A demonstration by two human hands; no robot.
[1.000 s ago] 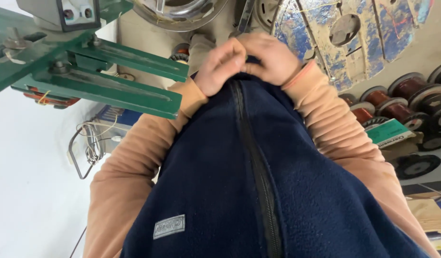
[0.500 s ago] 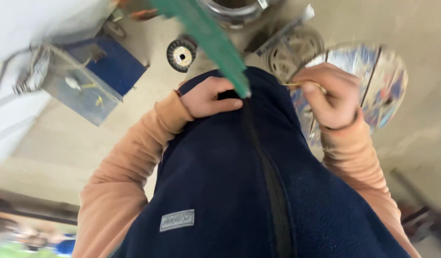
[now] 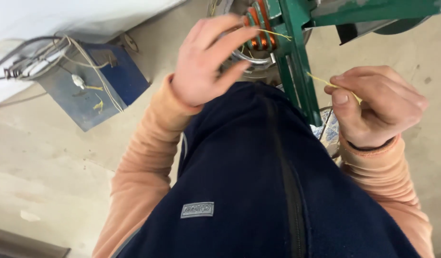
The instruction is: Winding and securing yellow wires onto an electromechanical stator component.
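Yellow thread [image 3: 325, 82], thin and taut, runs from the copper-wound coil [image 3: 257, 26] on the green frame [image 3: 297, 62] to my right hand [image 3: 373, 105], pinched between thumb and forefinger. My left hand [image 3: 206, 59] cups the coil, fingers half-curled. Half a second ago both hands sat lower against the vest.

The green machine frame [image 3: 297, 71] stands between my hands, copper coil [image 3: 257, 26] just beside it; bare floor [image 3: 63, 181] lies open leftward.
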